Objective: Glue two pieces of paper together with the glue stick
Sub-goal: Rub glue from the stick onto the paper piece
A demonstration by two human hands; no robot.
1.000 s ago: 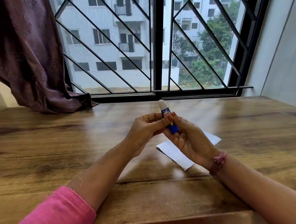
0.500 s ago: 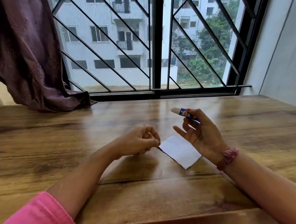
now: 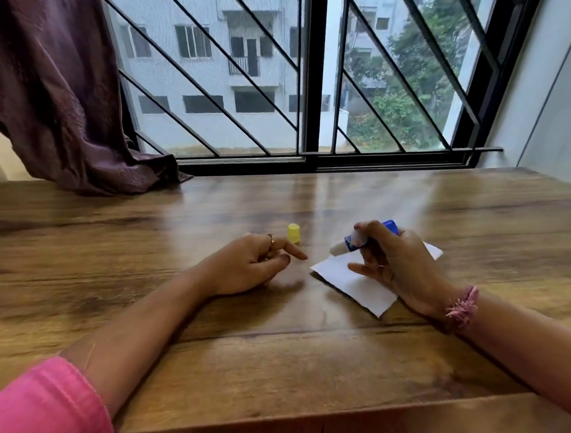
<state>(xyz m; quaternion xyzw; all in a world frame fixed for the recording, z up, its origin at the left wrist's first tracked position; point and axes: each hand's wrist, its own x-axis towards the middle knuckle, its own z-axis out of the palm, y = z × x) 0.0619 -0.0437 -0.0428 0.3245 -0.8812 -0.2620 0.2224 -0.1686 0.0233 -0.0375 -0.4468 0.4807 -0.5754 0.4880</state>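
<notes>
Head view: right hand point(image 3: 397, 265) grips the glue stick point(image 3: 355, 242), thumb and fingers wrapped round the blue barrel, uncapped white tip pointing left and slightly down, off the hand's thumb side. Tip sits just above the near-left corner of the white paper point(image 3: 363, 286), contact cannot be told. Paper lies flat on the wooden counter point(image 3: 269, 364), directly under and in front of the right hand; whether it is one sheet or two stacked cannot be told. Pink thread band point(image 3: 463, 306) on the right wrist. Left hand point(image 3: 251, 267) rests on the counter, holding nothing, fingers loosely curled with index finger stretched toward the paper, apart from it. Ring on one finger. Yellow cap point(image 3: 294, 233) stands upright on the counter just beyond the left hand's fingers, not touched. Pink sleeve point(image 3: 36, 398) on the left arm. Purple curtain point(image 3: 52, 88) far beyond the left hand, barred window point(image 3: 311, 85) ahead.
</notes>
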